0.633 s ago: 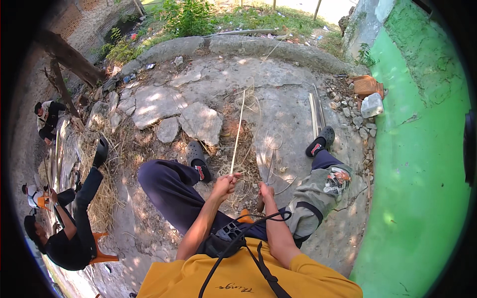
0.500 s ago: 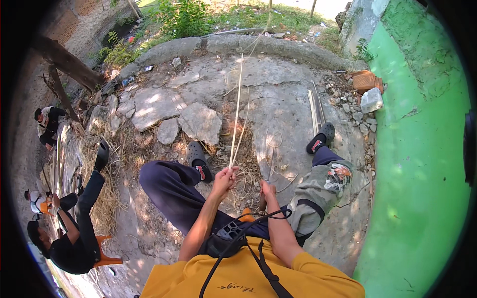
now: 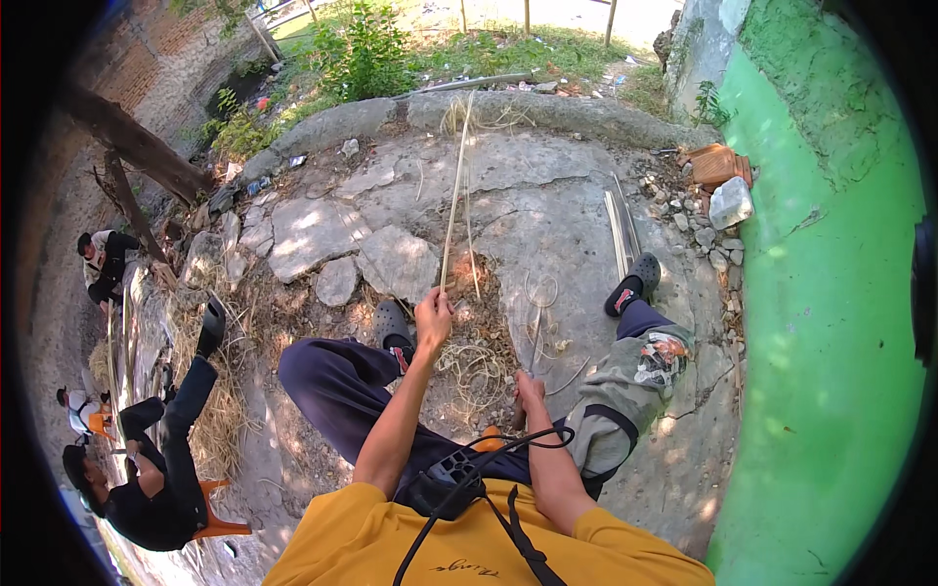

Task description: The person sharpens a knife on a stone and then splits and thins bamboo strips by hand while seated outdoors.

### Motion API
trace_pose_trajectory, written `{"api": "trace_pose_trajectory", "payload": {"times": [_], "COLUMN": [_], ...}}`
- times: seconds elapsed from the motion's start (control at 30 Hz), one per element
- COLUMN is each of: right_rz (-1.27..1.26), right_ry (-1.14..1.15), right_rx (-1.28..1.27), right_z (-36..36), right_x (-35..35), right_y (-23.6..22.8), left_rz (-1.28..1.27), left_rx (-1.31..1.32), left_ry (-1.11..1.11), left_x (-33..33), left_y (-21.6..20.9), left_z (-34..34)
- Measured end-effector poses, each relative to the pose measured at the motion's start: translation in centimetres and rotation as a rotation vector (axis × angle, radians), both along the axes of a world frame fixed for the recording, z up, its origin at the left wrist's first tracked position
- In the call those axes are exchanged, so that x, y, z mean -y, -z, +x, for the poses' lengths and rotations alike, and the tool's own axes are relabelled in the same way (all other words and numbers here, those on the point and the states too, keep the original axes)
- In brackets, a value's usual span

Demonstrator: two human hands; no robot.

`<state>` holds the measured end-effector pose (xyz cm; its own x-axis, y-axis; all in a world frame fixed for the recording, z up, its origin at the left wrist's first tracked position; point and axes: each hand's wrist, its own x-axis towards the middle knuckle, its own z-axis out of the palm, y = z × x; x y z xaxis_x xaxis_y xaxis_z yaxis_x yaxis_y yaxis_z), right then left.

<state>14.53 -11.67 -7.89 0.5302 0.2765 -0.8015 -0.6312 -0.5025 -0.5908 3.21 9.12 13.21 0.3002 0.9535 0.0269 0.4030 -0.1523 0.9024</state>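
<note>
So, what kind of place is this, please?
Probably an outdoor yard used for craft work: cracked stone ground, a green wall, grass, and cane strips and shavings by the sitting person.

Bamboo strip (image 3: 455, 186): pale, dry, smooth (shavings (image 3: 479, 366) fibrous); stone slabs (image 3: 391, 259) rough, cracked; wall (image 3: 831, 322) matt green.
</note>
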Motion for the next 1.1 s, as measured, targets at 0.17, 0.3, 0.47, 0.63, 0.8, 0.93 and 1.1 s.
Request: {"api": "trace_pose_trajectory", "payload": {"times": [0.17, 0.3, 0.47, 0.63, 0.8, 0.93, 1.1], "right_rz": [-0.002, 0.031, 0.027, 0.017, -0.08, 0.09, 0.086], "right_ry": [0.009, -0.038, -0.017, -0.017, -0.042, 0.079, -0.024], "right_rx": [0.015, 0.021, -0.059, -0.045, 0.129, 0.081, 0.212], "right_z": [0.5, 0.3, 0.0, 0.7, -0.1, 1.3, 2.7], "right_x": [0.6, -0.6, -0.7, -0.5, -1.5, -2.2, -3.6], "right_y": [2.0, 1.7, 0.1, 0.5, -1.7, -3.2, -6.0], "left_rz": [-0.054, -0.515, -0.618, -0.742, -0.366, -0.159, -0.084], "left_rx": [-0.025, -0.309, -0.029, 0.233, 0.166, 0.236, 0.381], "left_ry": [0.067, 0.057, 0.041, 0.198, 0.179, 0.154, 0.204], "left_x": [-3.8, -7.9, -6.3, -1.4, 1.2, 3.1, 4.4], "left_y": [0.8, 2.6, 0.5, -3.3, -2.9, -3.3, -3.4], "left_z": [1.2, 0.7, 1.8, 1.8, -2.4, -2.8, -2.2]}}
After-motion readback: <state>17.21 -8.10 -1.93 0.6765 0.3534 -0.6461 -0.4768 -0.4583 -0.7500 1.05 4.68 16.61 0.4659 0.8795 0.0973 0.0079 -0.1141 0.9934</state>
